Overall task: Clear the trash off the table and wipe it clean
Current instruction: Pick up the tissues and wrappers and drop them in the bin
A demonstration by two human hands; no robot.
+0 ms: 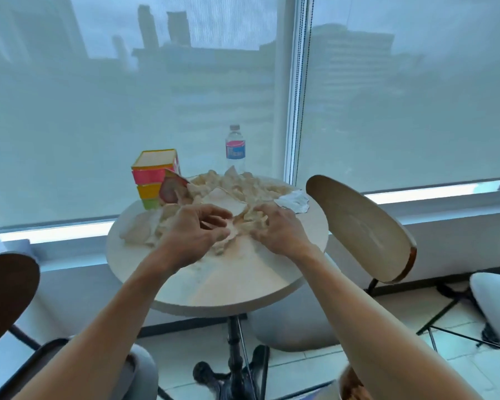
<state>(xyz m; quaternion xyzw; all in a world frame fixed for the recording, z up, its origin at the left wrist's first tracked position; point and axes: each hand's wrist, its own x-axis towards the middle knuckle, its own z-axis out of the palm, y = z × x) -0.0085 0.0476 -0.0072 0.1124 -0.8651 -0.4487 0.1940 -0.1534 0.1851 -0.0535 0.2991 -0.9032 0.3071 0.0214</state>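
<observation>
Crumpled paper trash [237,189] covers the far and middle part of the round table [243,278], a pale heap of scrunched tissues and scraps spreading from the left side toward the right rim. We reach over it with both bare arms. Our left hand [194,229] hovers at the near edge of the heap with fingers curled inward, thumb and fingertips drawn close around a bit of the paper, though the blur keeps us from telling whether it truly pinches it. Our right hand [274,226] lies palm down on the heap just beside the left, fingers bent and spread into the scraps; whether they close around any piece we cannot tell. A flat white sheet [224,202] lies in the heap just beyond our fingertips. At the right rim a crumpled white napkin [293,201] lies a little apart from the main heap. At the far left of the table a stack of coloured boxes [154,176] stands upright, pink over yellow over green, with a reddish wrapper [172,189] leaning against it. A water bottle [235,148] with a pink and blue label stands behind the heap, near the window blind [401,111]. A wooden chair back [358,226] rises just right of the table, and another dark chair back [6,295] shows at the left edge
</observation>
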